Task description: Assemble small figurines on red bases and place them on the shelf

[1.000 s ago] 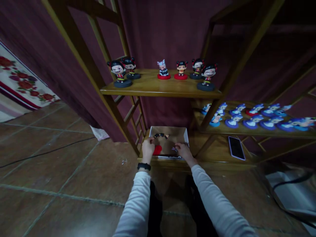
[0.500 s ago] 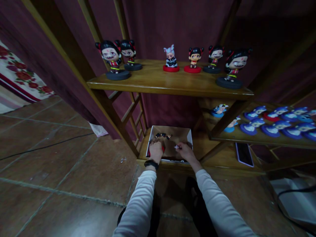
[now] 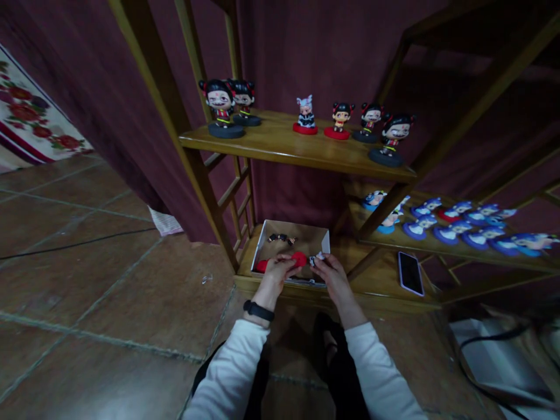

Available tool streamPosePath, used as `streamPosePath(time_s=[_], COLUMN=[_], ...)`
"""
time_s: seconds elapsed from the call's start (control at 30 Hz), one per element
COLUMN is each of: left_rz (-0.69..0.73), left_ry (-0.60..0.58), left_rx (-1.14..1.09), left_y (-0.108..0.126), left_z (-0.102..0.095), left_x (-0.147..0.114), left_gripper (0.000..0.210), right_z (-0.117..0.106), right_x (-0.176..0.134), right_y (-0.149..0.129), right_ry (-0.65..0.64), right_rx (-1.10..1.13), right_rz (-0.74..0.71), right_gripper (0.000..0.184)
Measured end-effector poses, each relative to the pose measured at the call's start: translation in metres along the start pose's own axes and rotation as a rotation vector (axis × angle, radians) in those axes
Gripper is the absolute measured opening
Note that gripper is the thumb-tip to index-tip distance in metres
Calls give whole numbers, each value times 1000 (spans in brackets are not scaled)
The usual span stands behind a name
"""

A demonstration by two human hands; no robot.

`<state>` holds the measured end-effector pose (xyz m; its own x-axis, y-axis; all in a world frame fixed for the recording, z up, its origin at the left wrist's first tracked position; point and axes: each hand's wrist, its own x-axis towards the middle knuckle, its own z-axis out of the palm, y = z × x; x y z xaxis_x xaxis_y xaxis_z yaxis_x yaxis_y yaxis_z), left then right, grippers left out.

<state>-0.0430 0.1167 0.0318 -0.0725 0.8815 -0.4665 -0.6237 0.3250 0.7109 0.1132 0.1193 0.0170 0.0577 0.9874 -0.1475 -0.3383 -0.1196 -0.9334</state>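
Note:
Over the front of a white cardboard box [image 3: 327,240], my left hand [image 3: 279,272] is closed on a round red base [image 3: 299,259]. To its right, my right hand [image 3: 331,270] pinches a small white and black figurine [image 3: 315,260]. The base and the figurine are close together, with a narrow gap between them. Inside the box several small dark figure pieces [image 3: 282,238] lie near the back wall. More red pieces [image 3: 262,266] show in the box to the left of my left hand, partly hidden.
On the wooden shelf [image 3: 280,146] above stand several figurines on round bases, one a grey-haired figurine [image 3: 305,114] on red. Blue and white figurines [image 3: 452,228] line a lower shelf at right. A phone [image 3: 410,273] lies on the bottom board. A cable [image 3: 79,248] crosses the floor.
My left hand has come up from the box's left side with a red base and moved right. My right hand has turned the figurine towards it. The camera view has shifted.

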Motion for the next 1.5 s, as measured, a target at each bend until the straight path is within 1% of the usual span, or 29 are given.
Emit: streamPosePath(time_s=[0.13, 0.27, 0.37, 0.53, 0.67, 0.8, 0.93, 1.13, 1.27, 1.5], left_rz=[34, 88, 85, 70, 47, -13, -57, -78, -79, -55], left_ry=[-8, -18, -36, -29, -69, -88, -52, -20, -13, -3], left_rx=[19, 65, 90, 64, 51, -6, -37, -37, -30, -23], left_y=[0, -1, -3, -6, -4, -1, 0, 1, 2, 3], left_z=[6, 9, 10, 13, 14, 13, 12, 12, 11, 10], left_x=[3, 5, 5, 6, 6, 6, 7, 9, 10, 10], left_gripper=[21, 20, 21, 27, 26, 21, 17, 13, 9, 12], right_z=[7, 19, 22, 19, 16, 14, 14, 16, 16, 19], right_x=[5, 11, 15, 21, 23, 21, 15, 12, 12, 12], right_y=[-2, 0, 5, 11, 12, 9, 0, -8, -6, -6], right_ry=[43, 42, 56, 43, 22, 18, -24, -63, -92, -91], right_rx=[-155, -230, -286, -347, -400, -546, -697, -860, -911, -954], right_rz=[-101, -162, -195, -217, -258, -314, -375, -432, -470, -459], right_gripper=[36, 40, 38, 34, 33, 31, 27, 22, 23, 23])
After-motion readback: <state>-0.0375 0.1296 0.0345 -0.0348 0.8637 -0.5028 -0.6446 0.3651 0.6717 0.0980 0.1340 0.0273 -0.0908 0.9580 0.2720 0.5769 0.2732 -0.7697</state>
